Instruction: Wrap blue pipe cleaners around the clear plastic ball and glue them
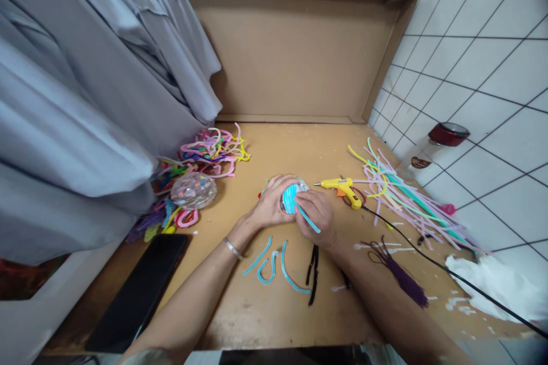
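Note:
Near the middle of the table, my left hand [273, 201] is wrapped round a small clear rounded piece partly covered with rows of blue pipe cleaner [290, 198]. From the other side my right hand [317, 214] pinches a light blue pipe cleaner strand [310, 221] against it, its free end sticking out toward the lower right. My fingers hide much of the piece. Between my forearms lie several loose blue pipe cleaner pieces [295, 280] and black strips [314, 276]. Just right of my hands rests a yellow hot glue gun [342, 185].
Tangled colourful pipe cleaners [214, 148], a clear faceted object [194, 190] and a black phone [139, 291] occupy the left. Straight pipe cleaners [411, 199], a lidded jar [436, 148], a purple tassel [402, 274] and the glue gun's cord [428, 259] are right. Cardboard [295, 57] stands behind.

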The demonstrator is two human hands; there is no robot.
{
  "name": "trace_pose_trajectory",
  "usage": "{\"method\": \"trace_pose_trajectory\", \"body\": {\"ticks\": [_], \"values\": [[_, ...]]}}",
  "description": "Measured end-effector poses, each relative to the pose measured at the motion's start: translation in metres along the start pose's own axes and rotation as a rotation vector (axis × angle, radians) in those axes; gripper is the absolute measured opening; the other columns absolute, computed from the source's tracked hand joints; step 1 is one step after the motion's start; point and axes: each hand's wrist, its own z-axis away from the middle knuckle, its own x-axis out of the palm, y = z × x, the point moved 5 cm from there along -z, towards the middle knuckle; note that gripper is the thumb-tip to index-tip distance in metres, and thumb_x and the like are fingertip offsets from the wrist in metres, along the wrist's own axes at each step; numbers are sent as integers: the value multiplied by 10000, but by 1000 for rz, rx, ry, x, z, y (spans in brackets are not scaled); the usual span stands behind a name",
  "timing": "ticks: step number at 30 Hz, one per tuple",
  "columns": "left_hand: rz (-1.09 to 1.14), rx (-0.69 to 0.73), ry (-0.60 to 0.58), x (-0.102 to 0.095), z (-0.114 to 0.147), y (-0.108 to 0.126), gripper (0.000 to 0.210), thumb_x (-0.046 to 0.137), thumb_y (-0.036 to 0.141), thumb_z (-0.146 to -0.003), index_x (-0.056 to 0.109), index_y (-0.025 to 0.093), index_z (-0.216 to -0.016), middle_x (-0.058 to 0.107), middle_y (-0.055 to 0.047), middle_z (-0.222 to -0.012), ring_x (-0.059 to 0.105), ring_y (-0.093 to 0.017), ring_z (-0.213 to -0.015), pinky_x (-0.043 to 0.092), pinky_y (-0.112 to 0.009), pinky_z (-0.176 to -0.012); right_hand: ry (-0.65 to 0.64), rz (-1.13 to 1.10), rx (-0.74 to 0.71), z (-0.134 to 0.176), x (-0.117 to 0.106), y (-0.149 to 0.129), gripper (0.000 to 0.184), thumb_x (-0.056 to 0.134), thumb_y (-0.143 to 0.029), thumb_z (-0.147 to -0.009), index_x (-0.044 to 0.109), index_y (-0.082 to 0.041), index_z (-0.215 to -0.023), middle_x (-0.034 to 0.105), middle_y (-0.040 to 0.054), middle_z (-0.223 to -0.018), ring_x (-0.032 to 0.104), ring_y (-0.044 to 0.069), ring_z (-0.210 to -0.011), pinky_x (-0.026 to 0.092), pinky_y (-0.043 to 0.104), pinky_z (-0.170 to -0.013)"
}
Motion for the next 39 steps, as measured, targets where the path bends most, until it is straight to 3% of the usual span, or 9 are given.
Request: {"method": "trace_pose_trajectory", "body": {"ticks": [7, 11, 13, 17, 19, 22, 30, 34, 39], "values": [[-5, -2, 28, 0, -1, 2, 735, 797, 439, -678, 522, 209, -1320, 631, -144, -1295, 576, -339, -1243, 420, -526, -1097, -46, 56, -24, 10, 3, 10, 310, 454, -134, -901, 692, -234, -1073, 739, 92, -1047, 679, 224, -998, 539, 401, -836], [14, -41, 30, 1, 1, 1, 762, 821, 421, -670, 520, 217, -1339, 608, -152, -1340, 564, -346, -1271, 428, -539, -1096, 1, 126, -22, 5, -2, 17, 278, 457, -125, -917, 684, -246, -1021, 735, 75, -996, 675, 200, -941, 522, 381, -846], [36, -61, 24, 1, 4, 0, 768, 827, 392, -674, 509, 220, -1351, 597, -157, -1360, 561, -343, -1288, 442, -530, -1092, 38, 176, 45, 2, -7, 28, 259, 455, -131, -928, 674, -233, -1022, 726, 83, -976, 667, 207, -926, 511, 384, -842], [43, -45, 56, 0, 9, 1, 755, 834, 412, -687, 511, 213, -1340, 595, -167, -1361, 561, -343, -1294, 447, -532, -1093, 39, 339, 330, 3, -22, 67, 217, 462, -180, -939, 643, -184, -1059, 697, 131, -972, 630, 262, -933, 494, 425, -834], [42, -36, 66, 0, 11, 1, 762, 836, 421, -687, 509, 213, -1344, 595, -169, -1360, 562, -344, -1293, 452, -534, -1090, 33, 355, 383, 3, -29, 79, 199, 484, -206, -928, 637, -178, -1051, 681, 136, -951, 615, 276, -927, 493, 427, -816], [42, -33, 61, 0, 12, 2, 772, 837, 423, -682, 514, 218, -1352, 589, -172, -1374, 562, -349, -1297, 446, -543, -1096, 31, 322, 303, -1, -33, 76, 165, 519, -208, -914, 628, -194, -1037, 670, 114, -933, 610, 265, -916, 488, 415, -817], [79, 8, 64, -2, 10, 5, 767, 827, 401, -699, 513, 224, -1376, 587, -173, -1382, 562, -341, -1299, 455, -541, -1088, -118, 76, -63, -14, -12, 13, 218, 580, -175, -892, 614, -220, -1102, 692, 66, -963, 634, 206, -891, 495, 367, -816], [80, 5, 46, -1, 10, 4, 787, 828, 399, -694, 506, 225, -1390, 570, -180, -1410, 549, -349, -1312, 452, -552, -1086, -160, 7, -97, -14, -9, 9, 255, 592, -148, -873, 626, -220, -1115, 711, 81, -976, 639, 207, -880, 492, 357, -775], [60, -10, 16, 0, 9, 5, 768, 823, 401, -689, 529, 238, -1380, 569, -170, -1420, 557, -352, -1300, 436, -557, -1094, -104, 45, -134, -13, -10, 11, 211, 589, -145, -908, 665, -261, -1067, 724, 54, -956, 644, 186, -853, 486, 342, -767]]}}
